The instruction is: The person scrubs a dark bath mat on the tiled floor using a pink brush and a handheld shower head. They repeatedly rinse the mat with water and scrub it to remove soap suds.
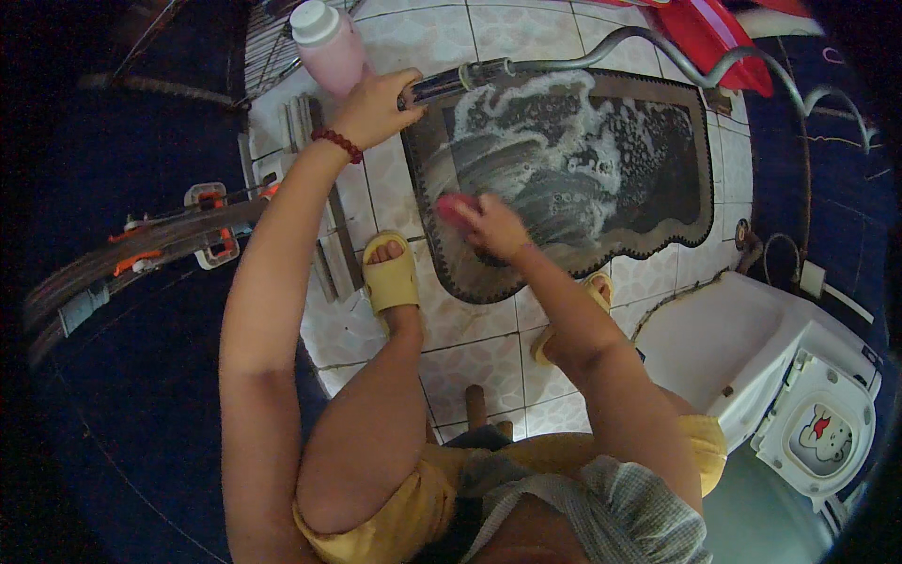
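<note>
I had the left hand wrapped tight around the metal handle of a shower head, fingers closed on it at the far left corner of the dark floor mat; its grey hose ran off to the far right. The handle's long axis lay left to right, its outlet end pointing right across the mat's far edge. The right hand was nearer to me, fingers curled down over a pink scrubber pressed on the mat's left part, so the scrubber sat just left of and under those fingertips. White foam spread from there toward the far side and right, lying between the two hands and beyond them. The right hand was the closer one to the suds; the shower head was above and left of them. A pink bottle stood on the tiles just beyond the left hand, and a yellow sandal rested on the tiled floor beside the mat's near left edge.
</note>
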The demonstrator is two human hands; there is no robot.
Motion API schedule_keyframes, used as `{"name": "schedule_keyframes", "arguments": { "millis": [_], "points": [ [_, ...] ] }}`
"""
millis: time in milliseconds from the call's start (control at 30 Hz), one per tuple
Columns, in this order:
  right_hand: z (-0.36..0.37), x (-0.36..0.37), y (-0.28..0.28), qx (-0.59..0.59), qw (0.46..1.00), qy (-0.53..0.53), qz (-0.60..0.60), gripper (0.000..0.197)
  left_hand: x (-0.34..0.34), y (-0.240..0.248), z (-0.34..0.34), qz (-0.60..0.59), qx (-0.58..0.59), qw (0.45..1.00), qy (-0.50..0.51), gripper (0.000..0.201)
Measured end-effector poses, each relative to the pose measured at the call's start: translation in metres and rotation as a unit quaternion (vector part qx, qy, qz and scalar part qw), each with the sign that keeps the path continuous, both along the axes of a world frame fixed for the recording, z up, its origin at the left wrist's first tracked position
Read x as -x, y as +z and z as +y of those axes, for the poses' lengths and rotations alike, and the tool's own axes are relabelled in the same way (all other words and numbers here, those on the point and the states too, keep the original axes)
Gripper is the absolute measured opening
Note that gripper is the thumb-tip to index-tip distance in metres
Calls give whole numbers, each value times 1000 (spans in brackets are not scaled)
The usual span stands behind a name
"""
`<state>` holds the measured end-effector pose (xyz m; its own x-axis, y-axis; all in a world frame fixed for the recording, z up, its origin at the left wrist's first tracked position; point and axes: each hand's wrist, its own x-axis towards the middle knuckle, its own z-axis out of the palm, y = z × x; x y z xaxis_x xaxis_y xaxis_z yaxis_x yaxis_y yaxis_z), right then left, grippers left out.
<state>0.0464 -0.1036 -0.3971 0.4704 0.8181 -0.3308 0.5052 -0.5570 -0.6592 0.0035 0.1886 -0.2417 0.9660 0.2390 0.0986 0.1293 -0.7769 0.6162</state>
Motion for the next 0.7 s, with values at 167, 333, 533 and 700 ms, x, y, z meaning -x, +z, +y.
{"name": "schedule_keyframes", "arguments": {
  "millis": [167,333,533,700],
  "points": [
    [12,-43,25,-7,910,-362,-201,56,7,-10,14,34,-50,997,42,42],
    [27,-3,13,-56,974,94,-200,64,-7,0,20,37,-7,999,12,38],
    [45,-71,18,-41,937,-324,-120,43,3,-1,23,40,-38,998,23,38],
    [54,-48,-52,-42,985,-66,-151,51,-8,-4,14,37,-28,999,12,40]
  ]
}}
